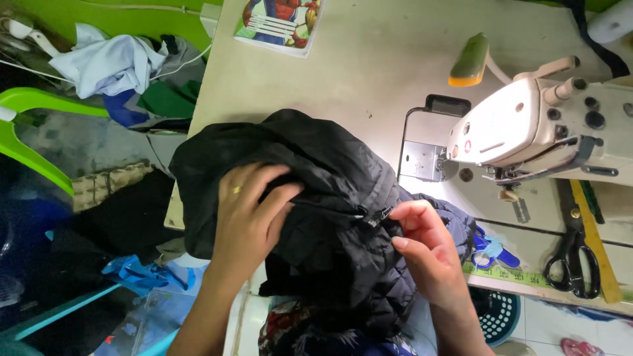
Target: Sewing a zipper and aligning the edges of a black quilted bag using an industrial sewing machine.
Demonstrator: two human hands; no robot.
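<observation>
A pale worktop [343, 79] fills most of the view, with heaps of cloth and a green plastic chair [30, 132] off its left edge. A cream sewing machine [541, 125] stands on the right part of the worktop. A black quilted jacket [316, 217] lies bunched at the near edge, partly hanging over it, just left of the machine. The left hand [247, 217] presses flat on the jacket, fingers spread and slightly curled into the fabric, its grip loose rather than closed. The right hand [422, 254] pinches the jacket's edge between thumb and fingers, right beside the zipper pull [377, 217]. A colourful notebook [277, 23] lies at the far edge. Black scissors [572, 257] lie to the right near a yellow ruler [597, 244]. A small green lamp [469, 60] leans over the machine.
</observation>
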